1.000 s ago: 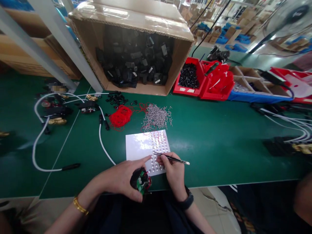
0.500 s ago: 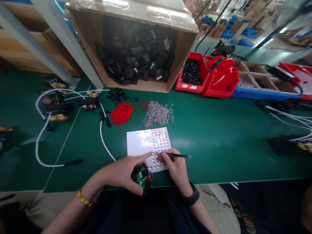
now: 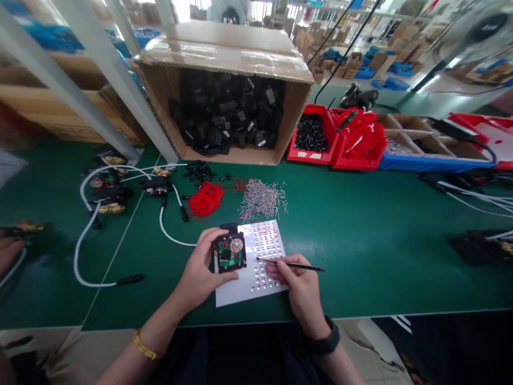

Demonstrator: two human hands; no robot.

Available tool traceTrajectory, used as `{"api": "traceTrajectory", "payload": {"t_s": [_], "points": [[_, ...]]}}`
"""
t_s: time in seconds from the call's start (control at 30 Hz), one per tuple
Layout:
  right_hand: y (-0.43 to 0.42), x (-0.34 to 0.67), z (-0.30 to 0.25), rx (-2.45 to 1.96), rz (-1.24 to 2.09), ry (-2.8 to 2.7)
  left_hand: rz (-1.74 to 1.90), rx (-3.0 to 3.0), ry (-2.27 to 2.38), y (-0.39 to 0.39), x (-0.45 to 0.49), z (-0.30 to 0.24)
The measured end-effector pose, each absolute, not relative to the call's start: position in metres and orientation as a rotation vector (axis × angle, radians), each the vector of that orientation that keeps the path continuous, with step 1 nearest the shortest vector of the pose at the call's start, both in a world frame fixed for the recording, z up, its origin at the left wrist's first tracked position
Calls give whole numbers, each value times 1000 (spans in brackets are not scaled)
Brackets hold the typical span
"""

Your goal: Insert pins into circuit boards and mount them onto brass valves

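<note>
My left hand [image 3: 199,272] grips a small black housing [image 3: 229,251] with a green circuit board and a round metal part inside, held up over the left half of a white sheet [image 3: 250,262]. The sheet carries rows of small shiny dots. My right hand [image 3: 298,283] pinches thin black tweezers [image 3: 290,263], whose tip rests on the dots near the sheet's middle. Behind the sheet lie a heap of small metal pins [image 3: 262,197] and a bundle of red rings [image 3: 205,199].
A big cardboard box [image 3: 228,91] of black parts lies open at the back. Red bins [image 3: 310,133] and a blue tray [image 3: 433,155] stand to its right. White cables with brass fittings [image 3: 106,198] sprawl at the left. Another person's hand [image 3: 8,251] shows at the far left edge.
My left hand has raised the black housing from the table's front edge up over the sheet and turned its open face toward me. The right hand with the tweezers stays on the dots.
</note>
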State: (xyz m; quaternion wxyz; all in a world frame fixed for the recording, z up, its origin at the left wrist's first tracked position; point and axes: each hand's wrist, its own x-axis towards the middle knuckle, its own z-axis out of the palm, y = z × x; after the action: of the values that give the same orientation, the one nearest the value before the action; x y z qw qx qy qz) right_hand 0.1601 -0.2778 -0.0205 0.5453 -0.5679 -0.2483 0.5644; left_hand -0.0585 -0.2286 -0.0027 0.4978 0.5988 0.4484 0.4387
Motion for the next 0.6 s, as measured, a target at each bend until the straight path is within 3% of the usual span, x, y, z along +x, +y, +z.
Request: {"api": "traceTrajectory", "payload": {"t_s": [0.23,0.6], "points": [[-259,140,18,-950,1540,-332,1092,1510,1205,-228,-38,-28],[-254,124,17,-1065,1428,-459,1000,1499,1273,-232,-32,-16]]}}
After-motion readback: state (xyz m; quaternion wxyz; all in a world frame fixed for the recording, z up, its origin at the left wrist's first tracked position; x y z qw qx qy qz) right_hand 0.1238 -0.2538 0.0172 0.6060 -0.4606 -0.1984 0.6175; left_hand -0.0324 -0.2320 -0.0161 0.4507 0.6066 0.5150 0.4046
